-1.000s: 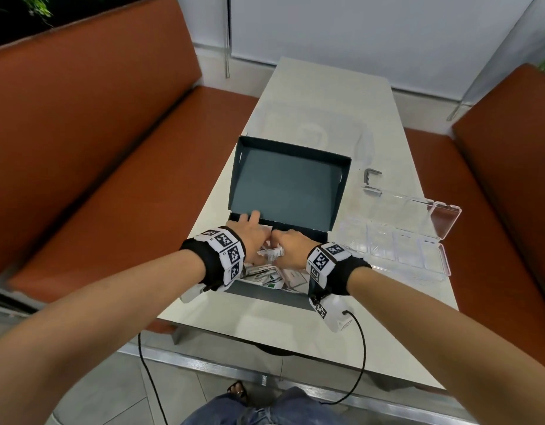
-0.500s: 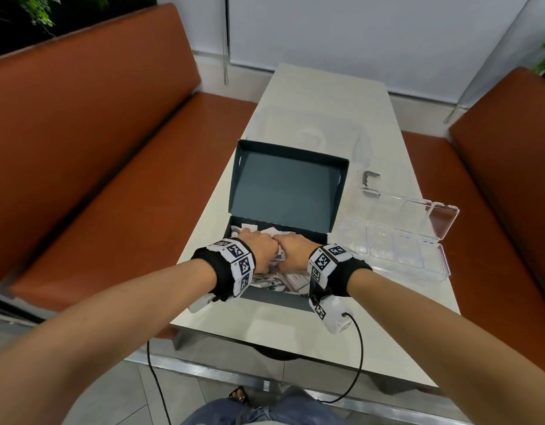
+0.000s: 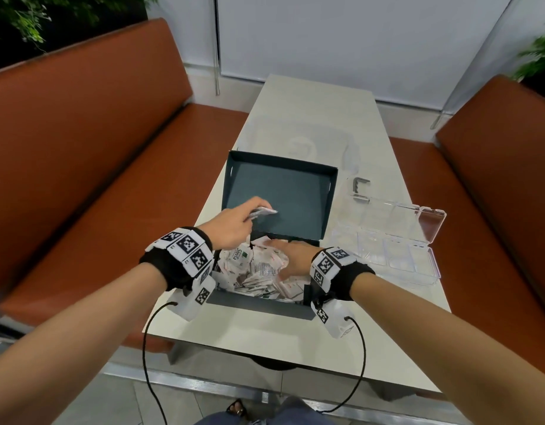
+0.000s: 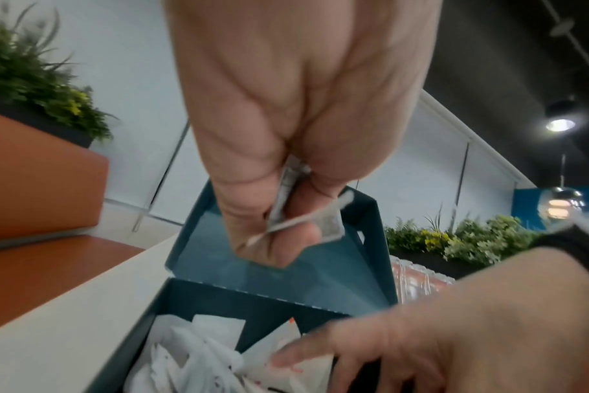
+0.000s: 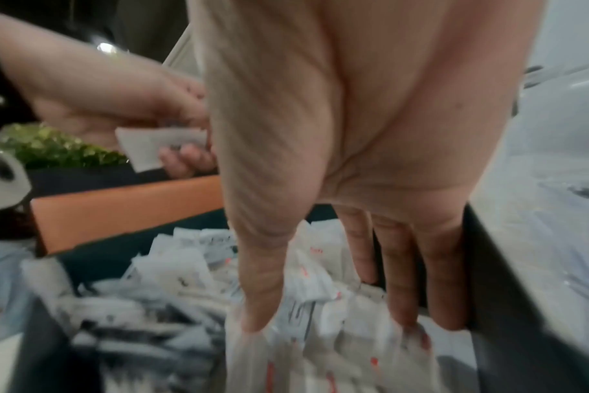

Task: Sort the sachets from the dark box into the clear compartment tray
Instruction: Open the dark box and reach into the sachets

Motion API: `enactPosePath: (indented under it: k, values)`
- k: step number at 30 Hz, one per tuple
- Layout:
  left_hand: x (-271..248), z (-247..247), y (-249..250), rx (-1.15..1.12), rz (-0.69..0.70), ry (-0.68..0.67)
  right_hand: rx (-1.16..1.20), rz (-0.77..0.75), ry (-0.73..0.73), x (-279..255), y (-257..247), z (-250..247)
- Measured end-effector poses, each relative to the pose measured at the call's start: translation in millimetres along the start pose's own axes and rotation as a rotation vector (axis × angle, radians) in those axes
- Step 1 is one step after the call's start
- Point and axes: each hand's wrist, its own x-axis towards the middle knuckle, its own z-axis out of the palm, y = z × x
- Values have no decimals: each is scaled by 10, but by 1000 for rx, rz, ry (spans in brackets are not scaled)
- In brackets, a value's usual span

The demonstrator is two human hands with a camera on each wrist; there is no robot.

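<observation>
Sachets [image 3: 259, 271] lie in a loose heap inside the dark box [image 3: 259, 305], which sits on the pale table [image 3: 314, 118] near its front edge, with the box's lid [image 3: 280, 194] standing open behind the heap. Most of the packets are white with small print, and some carry red marks.

One sachet [image 3: 263, 211] is up out of the heap, held in front of the open lid. The left hand [image 3: 234, 225] pinches it between thumb and curled fingers [image 4: 249, 220]; from the left wrist view the packet [image 4: 306, 218] looks folded or creased in the pinch, and whether it is one packet or two pressed together cannot be told.

The right hand [image 3: 291, 260] is down in the box at its right side. Its fingers [image 5: 397, 266] are straight and close together, tips resting on the packets [image 5: 320, 305] next to the box's right wall; they curl around nothing.

A clear compartment tray [image 3: 384, 256] lies on the table just to the right of the box, its clear lid [image 3: 403, 219] folded back behind it. A small grey metal bracket [image 3: 358, 184] rests on the table just beyond the tray. Orange bench seats [image 3: 96, 167] run along both sides of the table, and green plants [image 3: 35, 16] show behind the left one.
</observation>
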Motion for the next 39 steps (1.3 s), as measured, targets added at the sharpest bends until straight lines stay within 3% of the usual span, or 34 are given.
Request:
enactPosePath:
  k: [4,8,13,19,23,27,36,39]
  values:
    - [14,23,68,-283,-79,65,-178,16,-107,20,-140,117]
    - [12,58,133,-419,-180,146,-209,-50,-46,56,-252,55]
    - [23,121,99,-623,-218,247,-194,-16,2,124,-260,4]
    - [24,144,123,-804,-323,190,-198,-47,-18,112,-266,32]
    - [28,144,127,-1059,-363,133,-289,-73,-23,153,-309,5]
    - [19,155,76,-1006,-394,72,-273,-45,32,147,-280,-27]
    - [51,161,4,-785,-486,123,-177,-14,114,124,-280,-141]
    - [43,147,-33,-871,-476,146,3,-30,172,41,-206,-258]
